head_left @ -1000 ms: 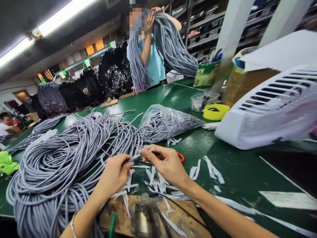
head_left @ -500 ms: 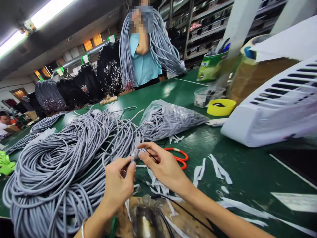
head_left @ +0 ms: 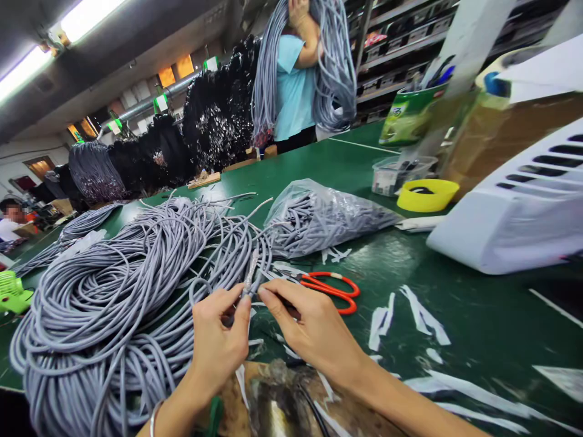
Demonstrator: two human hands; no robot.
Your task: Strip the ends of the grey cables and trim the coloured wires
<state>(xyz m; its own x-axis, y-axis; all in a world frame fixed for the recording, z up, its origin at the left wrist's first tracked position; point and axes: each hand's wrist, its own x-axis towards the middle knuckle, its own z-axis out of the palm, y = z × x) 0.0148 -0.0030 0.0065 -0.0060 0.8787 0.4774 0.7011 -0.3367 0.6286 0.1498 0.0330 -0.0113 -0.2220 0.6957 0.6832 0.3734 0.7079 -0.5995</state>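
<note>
The fingers (head_left: 240,303) of our left hand (head_left: 218,343) and right hand (head_left: 314,331) are pinching the grey cable end (head_left: 251,270) and covering its lower part. The bottom edge is cutting off both our arms and a blurry brown block (head_left: 273,403), and we are not able to tell what it is. The right edge is cutting off the white box with slits (head_left: 510,224). The top edge is cutting off the head of a person in a blue shirt (head_left: 291,91). The left edge is cutting off a green thing (head_left: 11,295).
</note>
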